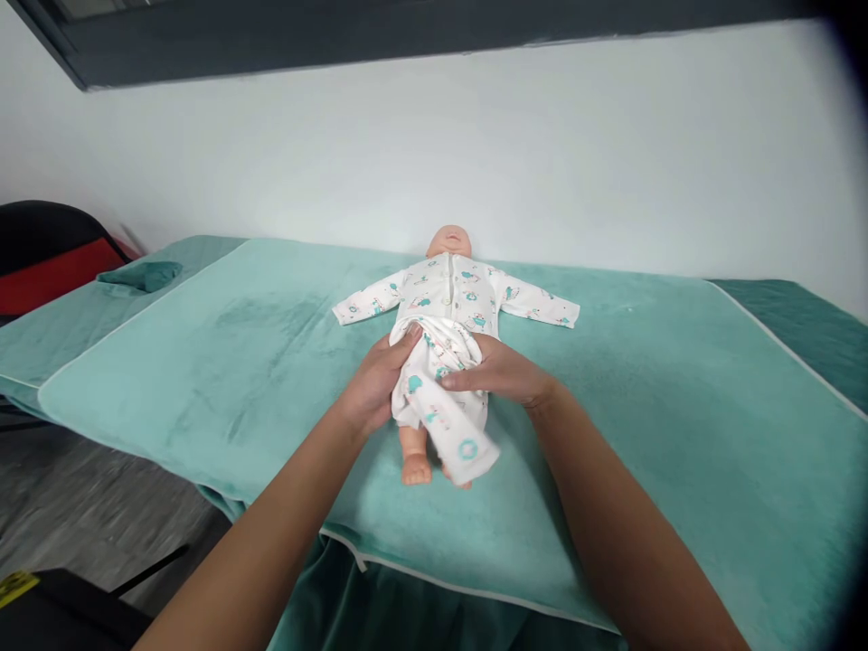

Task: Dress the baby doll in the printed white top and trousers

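Note:
A baby doll [449, 241] lies on its back, head toward the wall, in a white patterned long-sleeved top [444, 291] with its sleeves spread out. Over its lower body are white patterned baby pants [440, 398], bunched at the waist, with one leg of the cloth hanging loose toward me. My left hand [380, 375] grips the bunched waistband at the left, thumb on top. At the right, my right hand [505, 369] holds the same cloth, its thumb across the front and its other fingers hidden behind the fabric. The doll's bare feet [416, 468] show below.
A green plush cover [271, 362] with white edging lies over the table. White wall [434, 145] stands behind it. A black and red chair [54, 258] is at the far left, near a folded dark green cloth [141, 275]. A black object with a yellow label [68, 615] sits low left.

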`<state>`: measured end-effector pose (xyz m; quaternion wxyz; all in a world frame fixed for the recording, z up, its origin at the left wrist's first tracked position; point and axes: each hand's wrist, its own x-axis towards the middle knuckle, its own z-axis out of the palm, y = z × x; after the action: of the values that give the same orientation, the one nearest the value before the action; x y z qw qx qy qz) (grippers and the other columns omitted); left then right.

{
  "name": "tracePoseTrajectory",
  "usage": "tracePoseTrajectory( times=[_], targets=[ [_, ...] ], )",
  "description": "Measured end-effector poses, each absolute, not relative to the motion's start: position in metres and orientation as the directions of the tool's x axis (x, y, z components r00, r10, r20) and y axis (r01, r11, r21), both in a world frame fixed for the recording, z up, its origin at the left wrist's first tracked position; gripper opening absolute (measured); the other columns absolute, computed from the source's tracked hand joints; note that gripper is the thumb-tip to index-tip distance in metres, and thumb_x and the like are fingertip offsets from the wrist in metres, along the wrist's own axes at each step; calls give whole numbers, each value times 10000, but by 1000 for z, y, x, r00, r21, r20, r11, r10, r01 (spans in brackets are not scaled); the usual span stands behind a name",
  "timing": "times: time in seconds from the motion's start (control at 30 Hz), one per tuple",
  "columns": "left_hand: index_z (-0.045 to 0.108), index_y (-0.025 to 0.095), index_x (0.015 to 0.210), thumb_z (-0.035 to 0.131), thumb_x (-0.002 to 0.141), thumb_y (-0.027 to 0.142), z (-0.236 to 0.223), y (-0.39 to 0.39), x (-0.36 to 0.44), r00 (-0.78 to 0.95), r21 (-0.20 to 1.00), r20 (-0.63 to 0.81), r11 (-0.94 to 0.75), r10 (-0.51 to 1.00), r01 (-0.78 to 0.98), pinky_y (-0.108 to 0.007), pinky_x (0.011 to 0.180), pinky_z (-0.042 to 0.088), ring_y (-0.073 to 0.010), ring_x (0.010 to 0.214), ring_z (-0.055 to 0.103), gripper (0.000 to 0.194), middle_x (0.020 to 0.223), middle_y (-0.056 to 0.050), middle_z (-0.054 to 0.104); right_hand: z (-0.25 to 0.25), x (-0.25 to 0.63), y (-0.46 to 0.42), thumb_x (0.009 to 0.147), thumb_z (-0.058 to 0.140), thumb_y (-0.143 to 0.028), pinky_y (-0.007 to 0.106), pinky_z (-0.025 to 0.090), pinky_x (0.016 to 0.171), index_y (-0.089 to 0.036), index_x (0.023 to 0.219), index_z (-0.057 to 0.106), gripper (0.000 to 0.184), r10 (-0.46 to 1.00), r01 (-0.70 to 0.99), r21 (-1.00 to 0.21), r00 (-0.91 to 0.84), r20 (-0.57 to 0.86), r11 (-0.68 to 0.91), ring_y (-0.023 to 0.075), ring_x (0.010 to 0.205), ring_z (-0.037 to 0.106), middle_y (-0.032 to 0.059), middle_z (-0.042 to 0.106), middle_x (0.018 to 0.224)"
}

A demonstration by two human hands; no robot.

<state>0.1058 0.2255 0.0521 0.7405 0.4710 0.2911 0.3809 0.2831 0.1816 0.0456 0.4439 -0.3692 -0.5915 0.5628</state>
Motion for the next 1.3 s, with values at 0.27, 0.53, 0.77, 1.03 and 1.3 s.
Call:
tracePoseTrajectory(
  times=[0.27,0.53,0.77,1.03,1.3],
  targets=[
    [663,142,1181,693,824,494,53,199,94,461,917,-167,309,871,-252,-323,725,536,-222,783,693,502,899,-94,743,44,275,186,807,743,-380,416,500,975,-219,1272,617,508,959,109,-989,-276,67,100,265,1142,631,56,672,1263],
    [679,131,1162,717,796,493,52,139,86,247,904,-260,325,933,-278,-229,486,409,-122,517,551,517,671,-23,664,52,275,182,768,710,-306,312,502,737,-229,1114,706,354,957,348,-930,-291,16,121,226,926,657,10,725,1047],
    [686,157,1169,722,804,424,57,96,86,115,843,-347,363,931,-397,-285,746,500,-202,859,655,453,943,-74,721,57,268,177,734,644,-208,268,442,705,-207,854,689,128,949,506,-837,-313,48,209,171,822,628,-19,706,882],
    [717,164,949,789,722,383,43,67,84,-34,775,-440,360,897,-520,-287,715,526,-195,767,673,324,800,-52,716,55,271,175,728,672,-211,245,407,680,-205,817,674,89,899,545,-792,-439,12,277,154,795,611,-35,687,836],
    [723,193,922,829,672,323,10,50,78,-186,755,-447,257,875,-604,-288,762,564,-206,860,698,301,935,-56,752,57,273,173,710,731,-248,241,391,681,-198,819,663,138,841,548,-778,-539,-47,308,148,793,584,-27,665,878]
  ],
)
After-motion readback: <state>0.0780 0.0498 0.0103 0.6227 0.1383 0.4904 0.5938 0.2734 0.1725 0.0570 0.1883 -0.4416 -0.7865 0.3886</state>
